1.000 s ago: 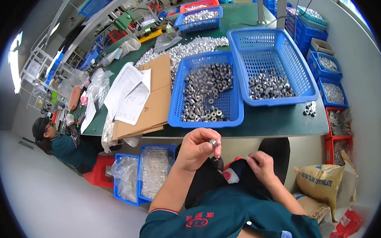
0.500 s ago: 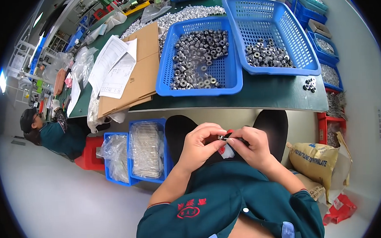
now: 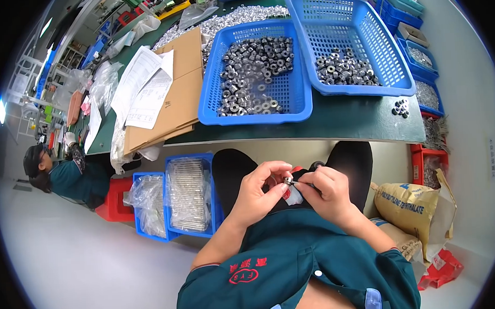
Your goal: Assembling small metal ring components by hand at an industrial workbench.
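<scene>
Above my lap, my left hand [image 3: 264, 188] pinches a small metal ring [image 3: 288, 181] between thumb and fingers. My right hand [image 3: 327, 188] is closed beside it on a thin pointed tool [image 3: 296, 182], whose tip meets the ring; a dark rounded end [image 3: 316, 165] shows above the right fingers. What kind of tool it is cannot be made out. Beneath the hands, a white and red piece [image 3: 294, 195] lies over my lap. Ahead on the table, similar metal rings fill part of a blue basket [image 3: 257, 120], and a second blue basket [image 3: 360, 89] holds more.
A few rings [image 3: 400, 108] lie at the right of the green table [image 3: 362, 119]. Cardboard [image 3: 174, 111] with papers [image 3: 140, 106] lies left. Blue bins [image 3: 189, 195] of rods stand by my left leg, sacks [image 3: 400, 203] to the right. A co-worker [image 3: 74, 176] sits far left.
My right hand has shifted its hold; the tool's dark end now points up above the fingers. The ring shows more openly at the left fingertips. The view has shifted slightly.
</scene>
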`<state>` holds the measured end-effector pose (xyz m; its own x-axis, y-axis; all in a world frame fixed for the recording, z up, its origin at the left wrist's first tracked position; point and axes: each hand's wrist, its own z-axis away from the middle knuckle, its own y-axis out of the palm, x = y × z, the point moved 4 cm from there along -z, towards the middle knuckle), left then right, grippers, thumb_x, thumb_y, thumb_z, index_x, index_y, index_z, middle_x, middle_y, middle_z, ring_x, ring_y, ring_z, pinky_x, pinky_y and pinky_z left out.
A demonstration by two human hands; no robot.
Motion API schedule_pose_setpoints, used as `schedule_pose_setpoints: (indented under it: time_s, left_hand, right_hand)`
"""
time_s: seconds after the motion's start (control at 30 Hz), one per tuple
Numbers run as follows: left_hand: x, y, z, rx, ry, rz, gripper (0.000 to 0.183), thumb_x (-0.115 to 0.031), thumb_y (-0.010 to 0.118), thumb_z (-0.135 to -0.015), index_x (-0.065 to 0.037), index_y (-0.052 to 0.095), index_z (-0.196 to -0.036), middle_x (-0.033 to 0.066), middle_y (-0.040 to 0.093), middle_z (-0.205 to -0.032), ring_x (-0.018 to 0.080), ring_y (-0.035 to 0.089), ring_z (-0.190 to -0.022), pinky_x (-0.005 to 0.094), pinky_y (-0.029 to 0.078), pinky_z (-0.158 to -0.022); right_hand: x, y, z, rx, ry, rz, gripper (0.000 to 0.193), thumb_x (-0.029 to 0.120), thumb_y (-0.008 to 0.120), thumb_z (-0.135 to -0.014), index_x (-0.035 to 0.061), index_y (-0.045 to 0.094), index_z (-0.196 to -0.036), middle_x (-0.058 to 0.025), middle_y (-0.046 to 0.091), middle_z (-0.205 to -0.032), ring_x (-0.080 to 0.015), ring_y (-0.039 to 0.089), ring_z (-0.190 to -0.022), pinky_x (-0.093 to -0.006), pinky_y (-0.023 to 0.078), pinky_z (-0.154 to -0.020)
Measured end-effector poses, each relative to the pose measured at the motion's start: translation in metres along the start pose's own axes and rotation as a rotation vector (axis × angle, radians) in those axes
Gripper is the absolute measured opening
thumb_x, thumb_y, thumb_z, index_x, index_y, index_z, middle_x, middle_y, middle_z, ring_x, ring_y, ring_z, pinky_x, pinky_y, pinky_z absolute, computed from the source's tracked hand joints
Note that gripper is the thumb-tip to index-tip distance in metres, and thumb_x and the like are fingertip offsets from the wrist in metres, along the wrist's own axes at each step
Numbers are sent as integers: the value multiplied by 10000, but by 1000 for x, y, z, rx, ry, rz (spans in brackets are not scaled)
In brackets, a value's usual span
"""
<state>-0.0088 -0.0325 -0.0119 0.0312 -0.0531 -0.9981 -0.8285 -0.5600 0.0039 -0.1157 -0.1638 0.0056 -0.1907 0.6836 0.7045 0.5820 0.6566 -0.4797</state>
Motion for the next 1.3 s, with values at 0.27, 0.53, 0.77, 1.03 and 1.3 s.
schedule_pose_setpoints:
  time_s: [0.27, 0.53, 0.77, 1.03, 1.3]
  left_hand:
    - [-2, 2, 1, -71, 92, -170, 332, 97, 607, -797, -7, 602, -1113, 92, 644, -965, 157, 633, -878, 278, 525, -766]
    - [-26, 9, -5, -1, 380, -581, 380, 130, 618, -740, -7, 604, -1094, 107, 647, -879, 229, 644, -815, 303, 532, -698]
    - [-17, 7, -6, -20, 311, -534, 455, 128, 601, -734, -2, 565, -1169, 122, 622, -945, 208, 633, -805, 293, 526, -677]
    - [-18, 11, -4, 47, 238, -537, 519, 115, 552, -726, -16, 517, -1227, 132, 611, -911, 268, 614, -798, 352, 521, -681]
    - [-24, 18, -11, 121, 315, -679, 542, 119, 597, -710, -22, 530, -1229, 147, 618, -886, 296, 614, -772, 358, 508, -669]
  right_hand:
    - [-2, 6, 7, -86, -48, -27, 139, 65, 748, -730, 33, 622, -777, -59, 569, -626, -187, 533, -510, -295, 427, -475]
    - [-38, 23, 29, 258, 1036, -1051, 205, 240, 651, -895, 39, 646, -850, 59, 540, -642, -19, 399, -535, -192, 287, -482]
    - [-36, 15, 26, 170, 851, -787, 158, 170, 632, -904, 13, 633, -883, 10, 575, -717, -69, 531, -667, -228, 417, -570]
    - [-17, 9, 8, 102, 288, -176, 114, 56, 719, -737, 42, 619, -791, -80, 591, -711, -247, 587, -651, -322, 471, -550]
    - [2, -3, -5, 94, -218, 257, 137, 71, 668, -608, 105, 577, -704, -30, 484, -673, -208, 503, -613, -322, 432, -532]
